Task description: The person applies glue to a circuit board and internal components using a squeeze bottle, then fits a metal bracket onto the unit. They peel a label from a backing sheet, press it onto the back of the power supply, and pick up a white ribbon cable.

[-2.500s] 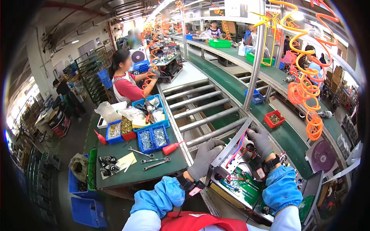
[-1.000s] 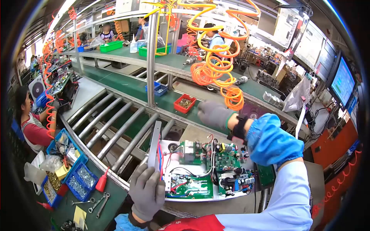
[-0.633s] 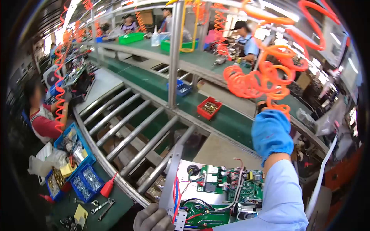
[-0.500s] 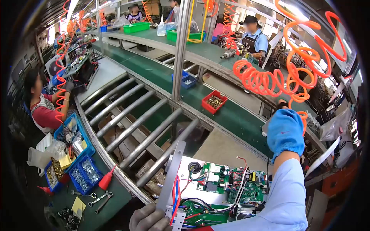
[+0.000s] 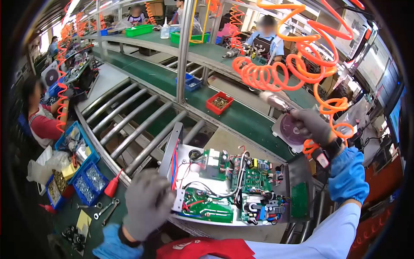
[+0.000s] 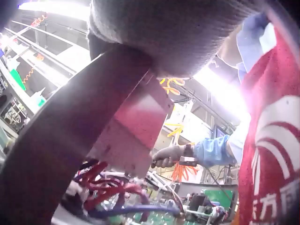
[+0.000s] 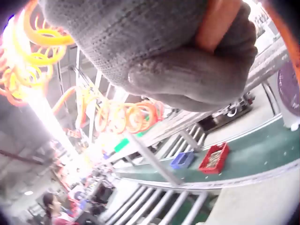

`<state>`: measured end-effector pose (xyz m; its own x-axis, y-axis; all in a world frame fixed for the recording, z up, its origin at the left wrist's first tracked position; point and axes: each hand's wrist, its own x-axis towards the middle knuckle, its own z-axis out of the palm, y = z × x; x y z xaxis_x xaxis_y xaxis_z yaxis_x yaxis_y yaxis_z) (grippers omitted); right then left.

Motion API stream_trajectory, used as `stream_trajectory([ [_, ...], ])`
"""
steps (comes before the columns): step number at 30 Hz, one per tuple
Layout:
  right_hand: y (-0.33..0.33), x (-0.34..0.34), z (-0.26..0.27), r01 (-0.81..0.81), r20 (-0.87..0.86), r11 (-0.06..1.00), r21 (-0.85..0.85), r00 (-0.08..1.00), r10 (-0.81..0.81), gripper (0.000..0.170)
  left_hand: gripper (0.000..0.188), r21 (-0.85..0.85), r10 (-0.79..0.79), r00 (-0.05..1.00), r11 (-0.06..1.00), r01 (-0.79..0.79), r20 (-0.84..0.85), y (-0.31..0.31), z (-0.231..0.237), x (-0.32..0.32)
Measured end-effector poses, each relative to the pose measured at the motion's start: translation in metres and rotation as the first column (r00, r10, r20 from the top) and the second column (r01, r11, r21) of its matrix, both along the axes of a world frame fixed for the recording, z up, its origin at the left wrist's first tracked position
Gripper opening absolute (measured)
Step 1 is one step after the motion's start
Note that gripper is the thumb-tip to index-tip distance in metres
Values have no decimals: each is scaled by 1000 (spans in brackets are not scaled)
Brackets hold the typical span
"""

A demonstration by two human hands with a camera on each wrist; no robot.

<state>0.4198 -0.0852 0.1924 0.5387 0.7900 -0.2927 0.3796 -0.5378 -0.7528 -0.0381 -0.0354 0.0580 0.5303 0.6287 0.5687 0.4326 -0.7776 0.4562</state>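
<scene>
My gloved right hand [image 5: 312, 125] grips a silver air screwdriver [image 5: 278, 102], its length pointing up and left over the green belt. An orange coiled hose [image 5: 297, 71] hangs around the tool and hand. In the right wrist view, the curled gloved fingers [image 7: 187, 77] fill the top, with most of the tool hidden behind them. My gloved left hand [image 5: 148, 203] holds the upright metal panel [image 5: 170, 149] at the left end of an open chassis. Inside the chassis lie green circuit boards [image 5: 215, 212], with red and blue wires [image 5: 174, 166] running along the panel.
Metal rollers [image 5: 142, 129] lie beyond the chassis. A red bin of screws [image 5: 220, 102] sits on the green belt [image 5: 254, 129], near a metal post [image 5: 184, 56]. At left are blue bins [image 5: 90, 183], wrenches [image 5: 111, 211] and a red bottle [image 5: 113, 185]. Another person [image 5: 43, 114] works there.
My right hand has left the chassis, reached out to the hanging air screwdriver and drawn it back, its hose stretching along. The left hand stays at the panel. The head view has swung right.
</scene>
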Motion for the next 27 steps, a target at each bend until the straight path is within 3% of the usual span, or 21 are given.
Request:
stream_trajectory([
  [1, -10, -10, 11, -8, -147, 1000, 8, 989, 9, 29, 37, -129, -29, 998, 991, 21, -58, 4, 17, 1],
  [2, -19, -21, 19, -15, -291, 1000, 16, 957, 19, 29, 48, -76, -37, 997, 997, 32, -65, 8, 33, 8],
  [3, -31, -36, 19, -137, -185, 990, 42, 972, 142, 30, 59, -18, -43, 996, 999, 42, -73, 12, 50, 17],
  [5, -49, -60, 23, -271, -244, 958, 96, 927, 286, 32, 79, 239, -43, 980, 967, 90, -196, 21, 73, 39],
  [7, -65, -85, 32, -481, -86, 872, 93, 868, 489, 35, 85, 357, -54, 957, 920, 159, -286, 24, 88, 64],
  [9, -67, -82, 26, -673, -99, 726, 141, 720, 687, 42, 74, 432, -28, 956, 888, 157, -291, 30, 89, 74],
  [11, -59, -82, 20, -833, 251, 551, 43, 543, 801, 54, 58, 251, -41, 924, 957, 146, -381, 20, 93, 62],
  [13, -48, -98, 9, -877, 423, 460, 138, 472, 773, 83, 49, 406, 51, 915, 905, 127, -400, 13, 93, 62],
  [14, -35, -99, -2, -942, 637, 335, 14, 267, 723, 95, 44, 477, 96, 910, 871, 120, -404, 11, 94, 65],
  [15, -28, -116, 4, -966, 638, 256, -26, 182, 749, 97, 40, 632, 55, 940, 753, 183, -337, 14, 93, 74],
  [17, -12, -129, -9, -958, 640, 278, -73, 169, 750, 92, 40, 682, 82, 930, 704, 201, -359, 4, 98, 89],
  [18, -11, -140, 6, -909, 357, 390, -146, 319, 878, 94, 36, 663, 137, 923, 734, 149, -359, 3, 95, 95],
  [20, 11, -119, -22, -957, 338, 285, 45, 283, 898, 99, 26, 629, 250, 899, 777, 36, -359, 7, 85, 103],
  [21, 19, -112, -33, -955, 324, 257, 148, 293, 900, 99, 36, 651, 318, 893, 758, -39, -318, 9, 89, 103],
  [23, 21, -103, -40, -924, 415, 381, 11, 351, 839, 97, 69, 584, 481, 825, 775, -242, -297, 29, 89, 91],
  [24, 21, -99, -43, -893, 463, 448, -54, 375, 803, 96, 80, 431, 532, 763, 824, -368, -367, 31, 87, 85],
  [26, 23, -91, -53, -844, 506, 507, -176, 364, 782, 98, 80, 87, 398, 692, 894, -439, -602, 38, 83, 80],
  [27, 25, -88, -60, -812, 530, 535, -233, 356, 770, 100, 80, -84, 301, 658, 870, -486, -690, 42, 80, 80],
])
